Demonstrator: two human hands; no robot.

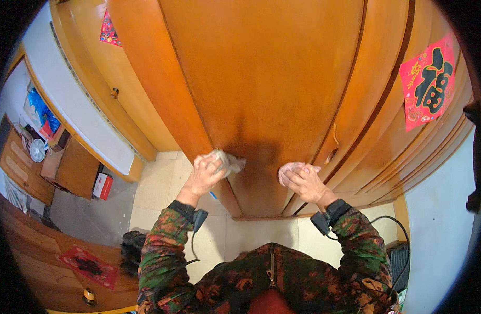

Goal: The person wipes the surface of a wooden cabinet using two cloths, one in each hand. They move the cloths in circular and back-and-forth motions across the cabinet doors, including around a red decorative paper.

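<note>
Both my hands reach to a tall orange-brown wooden panel door [256, 68] in front of me. My left hand [206, 175] grips a crumpled greyish cloth [227, 161] against the left part of the panel, near its vertical groove. My right hand [307, 186] is closed on a pinkish cloth [287, 170] against the lower right part of the panel. A wooden handle [332, 153] with a cord above it sits just right of my right hand. A red paper decoration [428, 83] hangs on the wood at the upper right.
A wooden door with a knob [115, 93] is at the upper left. Through an opening at the far left show a brown cabinet [76, 162], a fan [37, 149] and a box [103, 184]. Another wooden door [39, 246] is at lower left, by dark items [130, 251]. The floor is tiled [251, 233].
</note>
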